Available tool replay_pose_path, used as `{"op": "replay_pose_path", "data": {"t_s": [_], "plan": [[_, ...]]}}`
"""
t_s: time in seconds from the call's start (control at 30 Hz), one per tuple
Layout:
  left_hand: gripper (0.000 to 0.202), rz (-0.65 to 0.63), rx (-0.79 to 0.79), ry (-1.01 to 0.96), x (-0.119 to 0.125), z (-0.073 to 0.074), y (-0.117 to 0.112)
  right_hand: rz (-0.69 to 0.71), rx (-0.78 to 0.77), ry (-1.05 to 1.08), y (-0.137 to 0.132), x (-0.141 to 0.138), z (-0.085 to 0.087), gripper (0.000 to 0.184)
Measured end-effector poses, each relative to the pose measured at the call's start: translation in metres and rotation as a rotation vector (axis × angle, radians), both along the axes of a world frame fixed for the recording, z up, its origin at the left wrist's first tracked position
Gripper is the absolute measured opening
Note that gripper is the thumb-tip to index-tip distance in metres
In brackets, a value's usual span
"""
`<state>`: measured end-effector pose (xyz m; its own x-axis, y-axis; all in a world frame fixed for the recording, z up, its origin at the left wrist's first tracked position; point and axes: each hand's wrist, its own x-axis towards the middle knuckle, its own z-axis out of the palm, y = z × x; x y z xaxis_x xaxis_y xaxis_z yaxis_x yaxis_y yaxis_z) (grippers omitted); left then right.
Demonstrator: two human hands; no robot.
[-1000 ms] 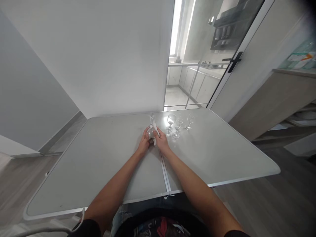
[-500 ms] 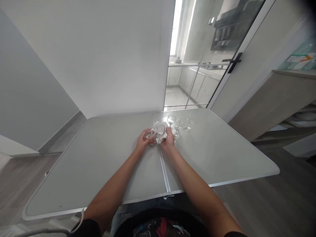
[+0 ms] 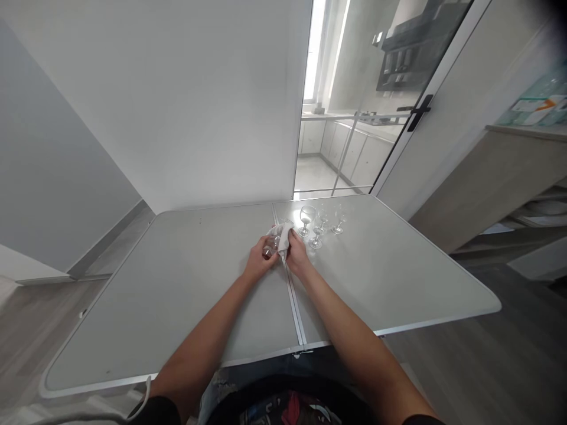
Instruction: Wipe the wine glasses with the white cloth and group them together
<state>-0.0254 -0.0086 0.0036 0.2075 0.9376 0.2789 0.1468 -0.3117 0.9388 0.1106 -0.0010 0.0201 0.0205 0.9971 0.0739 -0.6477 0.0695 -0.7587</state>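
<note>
Near the table's middle seam, my left hand [image 3: 258, 260] is wrapped round the bowl of a clear stemmed glass [image 3: 271, 245]. My right hand [image 3: 296, 252] pinches a pale cloth [image 3: 285, 237], which is pressed against the glass and hides part of it. Just beyond my right hand, several clear stemmed glasses stand upright: a larger one [image 3: 306, 219], a near one [image 3: 316, 237] and one at the right [image 3: 338, 221] among them.
The grey folding table [image 3: 186, 295] has a metal edge and a seam [image 3: 295, 313] down its middle. A white wall [image 3: 212, 118] rises behind it. Right of that is a glass door with a black handle [image 3: 419, 112]; a wooden shelf unit [image 3: 487, 177] stands at the far right.
My right hand has moved left toward the left hand, bringing the cloth up against the glass. The standing glasses behind it now show more fully.
</note>
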Motion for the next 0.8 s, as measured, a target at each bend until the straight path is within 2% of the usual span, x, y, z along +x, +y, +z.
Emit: {"op": "replay_pose_path", "data": {"t_s": [0.07, 0.13, 0.2, 0.37, 0.47, 0.57, 0.7, 0.8], "plan": [[0.059, 0.042, 0.106, 0.091, 0.0, 0.0, -0.001, -0.02, -0.006, -0.019, 0.0, -0.001, 0.001, 0.035], [0.061, 0.018, 0.103, 0.112, 0.0, 0.001, -0.001, -0.055, 0.01, -0.026, -0.001, 0.0, 0.001, 0.035], [0.058, -0.045, 0.005, 0.052, 0.001, 0.001, 0.0, -0.053, 0.028, -0.033, -0.002, 0.001, 0.001, 0.034], [0.052, -0.291, -0.363, -0.326, 0.002, 0.002, 0.003, -0.009, 0.053, 0.003, -0.001, 0.008, -0.003, 0.027], [0.052, -0.321, -0.442, -0.396, 0.002, 0.002, 0.003, -0.014, 0.069, 0.022, 0.001, 0.011, -0.005, 0.025], [0.053, -0.248, -0.275, -0.231, 0.003, 0.001, 0.0, -0.026, 0.05, 0.021, 0.002, 0.011, -0.004, 0.027], [0.063, -0.032, 0.045, 0.032, 0.003, -0.001, -0.001, -0.073, 0.041, 0.068, 0.002, 0.011, -0.001, 0.027], [0.066, 0.04, 0.12, 0.087, 0.002, -0.002, 0.001, -0.099, 0.064, 0.071, 0.003, 0.011, 0.001, 0.025]]}}
